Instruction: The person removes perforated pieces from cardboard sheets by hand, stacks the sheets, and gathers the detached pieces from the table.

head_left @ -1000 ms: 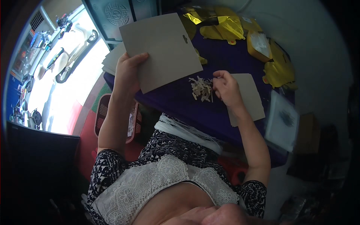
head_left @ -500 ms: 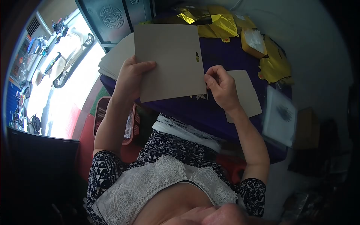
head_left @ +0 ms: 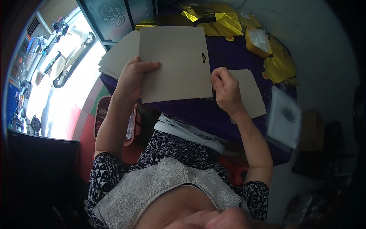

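A large grey-beige card (head_left: 175, 65) with a small slot near its right edge is in the grip of my left hand (head_left: 134, 76), thumb on top. Close to the card's right edge, my right hand (head_left: 225, 87) is closed, its fingertips curled in; what they hold, if anything, is too small to make out. Beneath the card, the heap of small pale pieces is almost wholly hidden. Right of my right hand lies a smaller stack of card (head_left: 250, 91) on the purple tabletop (head_left: 225, 51).
More cards (head_left: 120, 57) fan out at the left. Yellow foil packages (head_left: 280, 66) and a yellow box (head_left: 258, 41) line the back. A clear plastic container (head_left: 284, 118) stands right, beside a brown box (head_left: 312, 129). Below left is a pink basket (head_left: 102, 114).
The card has turned more upright and shifted right and down, covering the heap of small pieces. My right hand has risen slightly beside its edge, with the fingers curled tighter.
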`<move>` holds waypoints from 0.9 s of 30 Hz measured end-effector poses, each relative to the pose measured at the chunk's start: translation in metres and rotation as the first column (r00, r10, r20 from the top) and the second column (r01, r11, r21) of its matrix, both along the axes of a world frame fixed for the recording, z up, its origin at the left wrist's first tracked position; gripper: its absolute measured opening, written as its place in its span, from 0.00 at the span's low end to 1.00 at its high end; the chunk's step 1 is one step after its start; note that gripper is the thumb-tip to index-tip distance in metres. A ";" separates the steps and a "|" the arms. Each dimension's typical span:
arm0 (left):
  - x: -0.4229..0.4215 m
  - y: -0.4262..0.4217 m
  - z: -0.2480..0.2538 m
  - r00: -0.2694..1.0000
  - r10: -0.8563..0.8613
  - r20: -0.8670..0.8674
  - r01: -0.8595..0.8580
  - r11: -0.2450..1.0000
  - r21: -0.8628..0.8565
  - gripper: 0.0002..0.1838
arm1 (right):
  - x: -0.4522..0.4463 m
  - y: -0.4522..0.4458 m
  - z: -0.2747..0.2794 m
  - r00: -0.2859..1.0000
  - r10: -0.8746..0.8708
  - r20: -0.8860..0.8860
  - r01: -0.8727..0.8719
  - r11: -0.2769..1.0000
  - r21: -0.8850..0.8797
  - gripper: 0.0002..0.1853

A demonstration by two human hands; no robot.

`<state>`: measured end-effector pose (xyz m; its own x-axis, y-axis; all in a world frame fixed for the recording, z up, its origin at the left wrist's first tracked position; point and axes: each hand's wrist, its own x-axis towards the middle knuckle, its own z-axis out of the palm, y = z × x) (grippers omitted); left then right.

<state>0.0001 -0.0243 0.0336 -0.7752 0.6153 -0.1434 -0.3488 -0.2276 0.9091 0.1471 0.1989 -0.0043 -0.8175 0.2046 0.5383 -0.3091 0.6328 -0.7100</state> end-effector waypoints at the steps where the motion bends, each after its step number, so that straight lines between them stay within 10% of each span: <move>1: 0.000 0.001 -0.002 1.000 0.009 0.018 -0.009 1.000 0.006 0.23 | 0.000 0.000 -0.001 0.999 -0.005 -0.036 0.005 1.000 -0.003 0.07; 9: -0.025 -0.012 -0.014 0.983 0.184 0.003 -0.183 0.977 0.112 0.18 | -0.007 0.000 -0.008 0.982 -0.130 -0.140 0.082 0.948 -0.307 0.05; 14: -0.046 -0.029 0.004 0.823 0.567 -0.035 -0.567 0.824 0.019 0.19 | -0.014 0.001 -0.020 0.951 -0.182 0.249 0.114 0.958 0.263 0.05; 27: -0.094 -0.048 -0.024 0.831 0.551 -0.076 -0.555 0.830 -0.048 0.25 | 0.023 -0.004 -0.011 0.973 -0.047 0.226 0.006 0.984 0.179 0.05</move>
<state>-0.0942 -0.0723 0.0095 -0.9910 0.0720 -0.1131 -0.1299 -0.3070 0.9428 0.1706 0.1953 -0.0155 -0.9183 0.1470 0.3675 -0.1331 0.7597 -0.6365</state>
